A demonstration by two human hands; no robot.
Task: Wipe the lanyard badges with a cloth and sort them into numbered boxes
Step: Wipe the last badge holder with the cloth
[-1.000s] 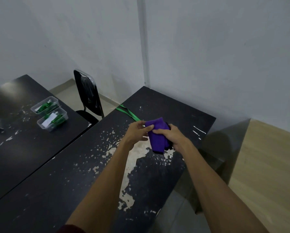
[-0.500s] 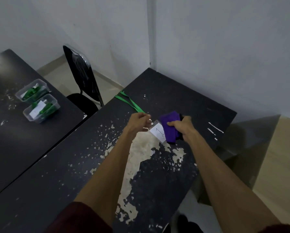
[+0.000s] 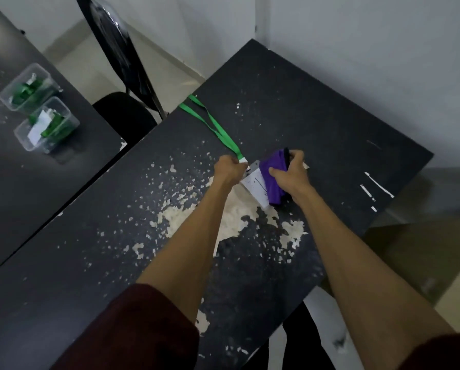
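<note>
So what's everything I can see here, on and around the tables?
badge: one, white, near table, partly under cloth
cloth: one, purple, over the badge
lanyard: one, green, from badge to table's far edge
boxes: two, clear, green lanyards inside, left table
near table: one, black, chipped, centre
left table: one, black, left
chair: one, black, between the tables
left hand: one, grips the lanyard's end
right hand: one, grips the cloth

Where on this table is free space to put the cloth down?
Free: the far corner of the table by the wall, beyond the right hand and purple cloth; also the peeling stretch left of the left arm. Crowded: the middle, where the left hand grips the green strap at the badge, and the strap's line to the left edge.
</note>
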